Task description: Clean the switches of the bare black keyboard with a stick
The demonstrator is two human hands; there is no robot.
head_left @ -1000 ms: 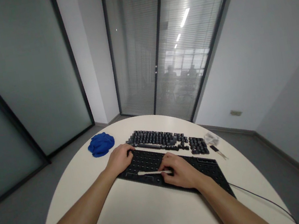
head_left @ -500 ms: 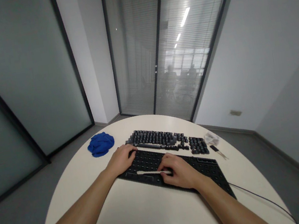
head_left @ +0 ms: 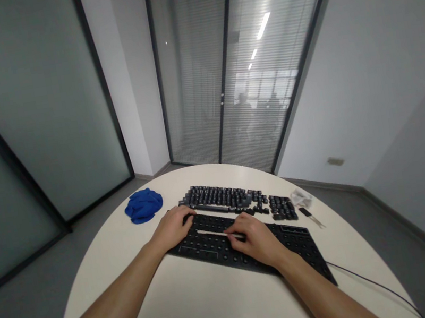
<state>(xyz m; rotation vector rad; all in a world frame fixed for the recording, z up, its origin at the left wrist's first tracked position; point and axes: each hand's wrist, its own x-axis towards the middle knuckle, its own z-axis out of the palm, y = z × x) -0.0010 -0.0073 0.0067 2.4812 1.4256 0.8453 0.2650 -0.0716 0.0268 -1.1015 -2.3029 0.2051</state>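
Shot from wearer's head, above near side of round desk (head_left: 180, 314), facing forward and angled down. Framed wide, close enough to catch both forearms (head_left: 126, 301) entering from bottom edge, with black keyboard (head_left: 228, 257) low of center. Looking past desk's far rim toward glass partition (head_left: 199, 75), with frosted panels (head_left: 45, 99) at left, pale wall (head_left: 374, 58) at right.

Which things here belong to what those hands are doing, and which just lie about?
Seemingly in use:
black keyboard base, left hand on one end
slim white stick, in the right hand

Lying about:
loose black keycaps
blue cloth
clear plastic packet
pronged tool, perhaps a keycap puller
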